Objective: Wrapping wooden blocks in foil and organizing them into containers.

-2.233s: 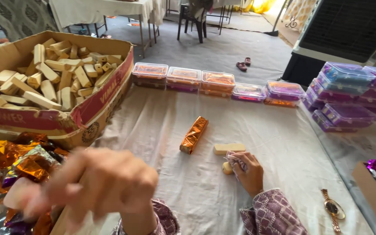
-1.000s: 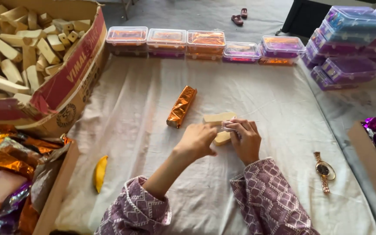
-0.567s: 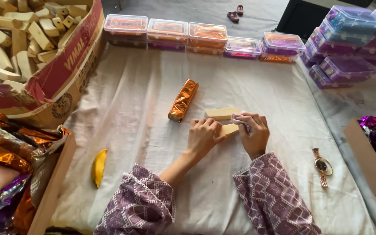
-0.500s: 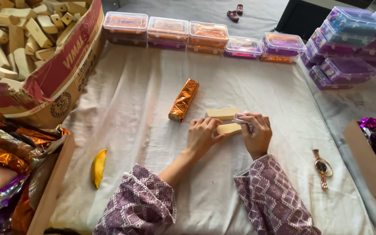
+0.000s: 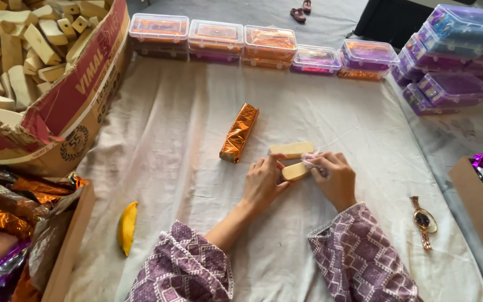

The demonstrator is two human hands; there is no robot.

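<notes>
A cardboard box [image 5: 68, 106] of pale blocks sits at far left. A yellow piece [image 5: 127, 226] lies on the cloth [image 5: 169, 145]. A foil-wrapped bar [image 5: 240, 133] lies left of centre. The left hand [image 5: 264, 184] grips one end of a block [image 5: 294, 171]; the right hand [image 5: 336, 178] pinches the other end. A second block [image 5: 290, 150] lies just beyond. A wristwatch [image 5: 424, 221] lies at right.

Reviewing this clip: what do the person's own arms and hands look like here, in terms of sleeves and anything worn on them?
Both arms wear loose purple sleeves with a white geometric diamond pattern and pale trim at the cuffs. The left sleeve is pushed up the forearm; the right sleeve reaches the wrist. The left hand and right hand are bare: no gloves, and no rings or watch visible on them.
</notes>
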